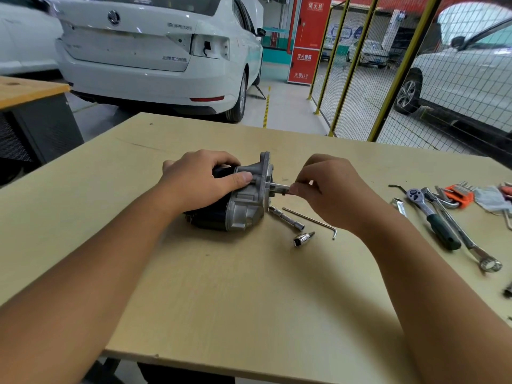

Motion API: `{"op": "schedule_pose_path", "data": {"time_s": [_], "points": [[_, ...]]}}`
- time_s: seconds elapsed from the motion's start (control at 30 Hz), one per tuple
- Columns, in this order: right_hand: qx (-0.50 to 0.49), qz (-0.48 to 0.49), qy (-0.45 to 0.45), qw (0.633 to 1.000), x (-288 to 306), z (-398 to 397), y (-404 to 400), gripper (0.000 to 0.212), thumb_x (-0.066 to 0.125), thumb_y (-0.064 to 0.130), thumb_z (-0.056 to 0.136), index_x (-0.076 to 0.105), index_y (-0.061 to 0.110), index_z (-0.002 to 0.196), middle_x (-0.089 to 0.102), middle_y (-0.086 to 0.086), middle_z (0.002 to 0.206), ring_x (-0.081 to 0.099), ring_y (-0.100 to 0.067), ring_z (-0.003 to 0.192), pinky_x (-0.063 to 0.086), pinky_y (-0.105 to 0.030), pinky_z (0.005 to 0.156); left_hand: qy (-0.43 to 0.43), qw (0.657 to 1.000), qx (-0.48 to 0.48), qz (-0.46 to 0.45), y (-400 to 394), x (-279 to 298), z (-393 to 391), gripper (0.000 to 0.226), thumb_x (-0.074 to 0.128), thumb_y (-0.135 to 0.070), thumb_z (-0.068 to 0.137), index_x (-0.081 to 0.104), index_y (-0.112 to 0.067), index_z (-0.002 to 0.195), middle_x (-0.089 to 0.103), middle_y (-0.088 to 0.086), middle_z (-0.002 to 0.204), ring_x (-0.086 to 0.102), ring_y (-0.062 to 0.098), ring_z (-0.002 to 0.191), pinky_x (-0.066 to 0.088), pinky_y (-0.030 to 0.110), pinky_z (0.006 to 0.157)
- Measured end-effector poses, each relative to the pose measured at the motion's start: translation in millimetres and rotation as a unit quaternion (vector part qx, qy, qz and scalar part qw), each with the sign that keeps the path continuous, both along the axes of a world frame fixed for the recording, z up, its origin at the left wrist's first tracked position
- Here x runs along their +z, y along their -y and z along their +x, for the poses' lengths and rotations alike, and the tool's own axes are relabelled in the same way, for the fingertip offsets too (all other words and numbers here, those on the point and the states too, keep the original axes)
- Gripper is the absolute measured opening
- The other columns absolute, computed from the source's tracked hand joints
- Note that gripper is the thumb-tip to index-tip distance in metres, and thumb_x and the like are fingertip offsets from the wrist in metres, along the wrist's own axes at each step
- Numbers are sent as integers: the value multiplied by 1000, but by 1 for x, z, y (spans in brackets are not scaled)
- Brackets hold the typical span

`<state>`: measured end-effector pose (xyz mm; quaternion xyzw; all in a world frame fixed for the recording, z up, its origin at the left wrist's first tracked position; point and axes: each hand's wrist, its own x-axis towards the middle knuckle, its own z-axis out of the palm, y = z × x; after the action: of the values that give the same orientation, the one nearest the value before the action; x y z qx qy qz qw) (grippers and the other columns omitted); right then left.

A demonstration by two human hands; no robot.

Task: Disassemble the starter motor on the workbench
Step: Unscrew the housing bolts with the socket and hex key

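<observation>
The starter motor (235, 198) looks heavy and rigid, so the left hand (199, 178) clamps its body while right-hand fingers (300, 187) pinch a long bolt (278, 186).

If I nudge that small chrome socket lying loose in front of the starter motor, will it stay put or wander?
The small chrome socket is a short cylinder lying on its side, so it will probably roll across the smooth pale wooden workbench. Its polished metal looks slippery to pinch. It seems dense for its size, yet small enough to shift at a light touch.
</observation>
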<state>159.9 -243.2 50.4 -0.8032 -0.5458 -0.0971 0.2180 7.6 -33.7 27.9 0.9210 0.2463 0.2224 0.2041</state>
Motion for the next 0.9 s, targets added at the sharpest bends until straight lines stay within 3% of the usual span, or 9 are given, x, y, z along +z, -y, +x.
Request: {"op": "schedule_pose_path", "data": {"time_s": [0.17,0.3,0.4,0.57,0.7,0.9], "points": [[-22,0,11,1000,2,-3,0,15,76,38,85,64,30,78,54,16,82,51,-6,73,48,-36,68,-3,1000,-2,-3,0,-1,0,75,41,-94,63,65,-51,119,67,-21,121,57,16,115,29,43,94],[-11,-3,-28,1000,0,-1,2,15,71,37,90,63,27,82,60,11,78,53,-8,70,48,-35,65,-2,1000,-2,1,0,-1,0,73,38,-94,64,65,-52,118,67,-22,119,57,15,114,29,42,93],[8,-7,-41,999,-1,-1,3,17,63,35,95,66,23,84,57,7,70,50,-8,67,37,-29,57,1,1000,-2,-1,0,0,0,72,33,-95,66,65,-52,114,68,-22,117,57,15,115,30,43,93],[36,-17,-27,999,-2,-4,-1,24,58,24,99,70,8,85,58,-3,76,52,-19,74,38,-34,66,3,1000,-3,0,0,0,0,69,34,-94,67,65,-53,113,68,-23,116,57,16,114,29,43,91],[10,5,18,1000,-4,-4,-1,17,66,31,94,76,18,88,62,6,80,56,-18,74,50,-39,70,3,1000,-5,-3,0,-1,0,70,36,-93,66,65,-52,115,67,-22,116,56,15,111,28,43,92],[-30,38,35,998,-4,-6,-3,9,77,38,84,75,30,84,63,13,80,58,-16,77,51,-44,79,-4,1000,0,-2,-2,-1,-1,74,39,-94,64,64,-51,119,66,-22,119,53,12,109,29,42,93]]}}
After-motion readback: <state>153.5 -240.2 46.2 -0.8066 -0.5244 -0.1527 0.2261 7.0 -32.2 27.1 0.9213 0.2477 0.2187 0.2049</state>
